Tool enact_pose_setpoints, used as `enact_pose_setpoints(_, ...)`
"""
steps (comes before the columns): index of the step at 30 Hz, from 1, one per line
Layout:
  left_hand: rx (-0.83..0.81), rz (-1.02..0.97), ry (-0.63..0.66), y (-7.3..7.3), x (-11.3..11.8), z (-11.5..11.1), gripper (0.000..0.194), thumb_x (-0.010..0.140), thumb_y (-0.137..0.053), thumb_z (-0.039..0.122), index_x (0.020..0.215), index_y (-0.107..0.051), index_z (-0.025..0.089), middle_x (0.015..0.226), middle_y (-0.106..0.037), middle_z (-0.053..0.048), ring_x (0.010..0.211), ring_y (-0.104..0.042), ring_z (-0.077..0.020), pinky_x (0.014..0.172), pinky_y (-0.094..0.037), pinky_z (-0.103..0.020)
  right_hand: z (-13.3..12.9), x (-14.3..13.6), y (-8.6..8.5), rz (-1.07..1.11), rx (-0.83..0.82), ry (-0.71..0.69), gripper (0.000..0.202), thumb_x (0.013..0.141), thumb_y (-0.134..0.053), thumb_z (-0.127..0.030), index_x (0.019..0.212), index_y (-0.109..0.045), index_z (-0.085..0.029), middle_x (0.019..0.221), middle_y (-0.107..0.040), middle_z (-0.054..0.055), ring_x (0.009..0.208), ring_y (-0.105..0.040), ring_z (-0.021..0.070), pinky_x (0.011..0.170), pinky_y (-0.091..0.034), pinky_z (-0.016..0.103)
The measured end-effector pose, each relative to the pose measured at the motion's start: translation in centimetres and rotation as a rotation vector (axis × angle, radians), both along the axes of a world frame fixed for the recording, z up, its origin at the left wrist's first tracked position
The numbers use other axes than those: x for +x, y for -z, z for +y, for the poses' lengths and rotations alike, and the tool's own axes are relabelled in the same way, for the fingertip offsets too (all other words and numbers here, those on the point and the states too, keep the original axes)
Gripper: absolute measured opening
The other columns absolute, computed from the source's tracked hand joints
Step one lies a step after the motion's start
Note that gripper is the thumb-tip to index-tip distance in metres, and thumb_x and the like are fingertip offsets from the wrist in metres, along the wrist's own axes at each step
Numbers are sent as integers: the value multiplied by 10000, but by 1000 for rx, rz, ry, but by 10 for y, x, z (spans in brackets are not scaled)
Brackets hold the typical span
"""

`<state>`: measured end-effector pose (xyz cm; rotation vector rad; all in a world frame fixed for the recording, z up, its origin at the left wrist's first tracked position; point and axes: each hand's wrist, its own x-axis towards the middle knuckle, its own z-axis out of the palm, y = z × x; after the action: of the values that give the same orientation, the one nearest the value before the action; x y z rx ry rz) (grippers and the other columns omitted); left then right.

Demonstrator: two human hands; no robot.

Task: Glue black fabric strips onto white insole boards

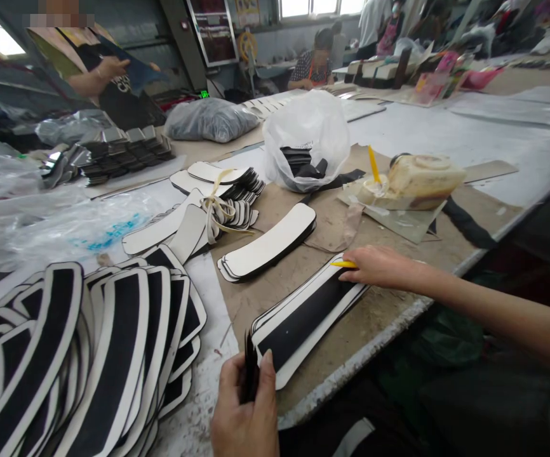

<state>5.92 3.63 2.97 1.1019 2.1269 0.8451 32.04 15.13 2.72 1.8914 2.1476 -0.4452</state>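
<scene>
Near the table's front edge, my left hand (244,409) pinches a small bundle of thin black strips (250,371) between thumb and fingers, held upright. My right hand (368,266) grips a thin yellow stick (343,264) whose tip points left. Under that hand lies a stack of long white pieces, the top one bearing a black strip (310,317) along its middle. The right fingers are over the stack's far end; whether they touch it I cannot tell. Just behind is another stack of curved white pieces (270,244) with dark undersides.
Many finished-looking white-edged black pieces (122,343) are heaped at left. Tied bundles (218,209) lie behind them. A glue-stained plastic container (422,181) with another yellow stick (374,165) stands at right. A plastic bag (306,136) holds black strips. A person in an apron (108,70) stands across the table.
</scene>
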Motion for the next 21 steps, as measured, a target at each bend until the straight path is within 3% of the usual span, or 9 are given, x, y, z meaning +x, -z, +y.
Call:
enact_pose_setpoints(5, -14, -72, 85, 0, -9, 6, 382, 647, -610, 593, 767, -558, 234, 646, -603, 24, 650, -554, -189, 613, -396, -273, 0, 4, 1, 44, 8, -35, 279, 803, -530, -448, 891, -617, -199, 836, -672, 97, 766, -633, 269, 579, -385, 285)
enact_pose_setpoints(12, 64, -76, 47, 2, -1, -4, 317, 736, -544, 546, 862, -553, 255, 765, -618, 13, 776, -565, -216, 728, -377, -328, 3, 9, 9, 116, 10, -74, 255, 825, -501, -432, 854, -602, -200, 821, -671, 80, 741, -631, 247, 569, -374, 276)
enact_pose_setpoints(17, 263, 63, 136, 10, -1, -9, 293, 756, -544, 486, 900, -555, 231, 903, -617, -50, 894, -565, -243, 823, -390, -369, 4, 8, 12, 111, 9, -49, 255, 824, -508, -433, 870, -608, -202, 825, -677, 80, 751, -639, 260, 563, -381, 281)
enact_pose_setpoints(21, 326, 19, 139, 9, 2, -8, 251, 788, -525, 446, 915, -551, 231, 901, -604, -44, 901, -560, -227, 837, -390, -356, 5, 8, 16, 100, 1, -21, 295, 822, -515, -458, 924, -623, -204, 854, -683, 92, 780, -643, 283, 572, -402, 294)
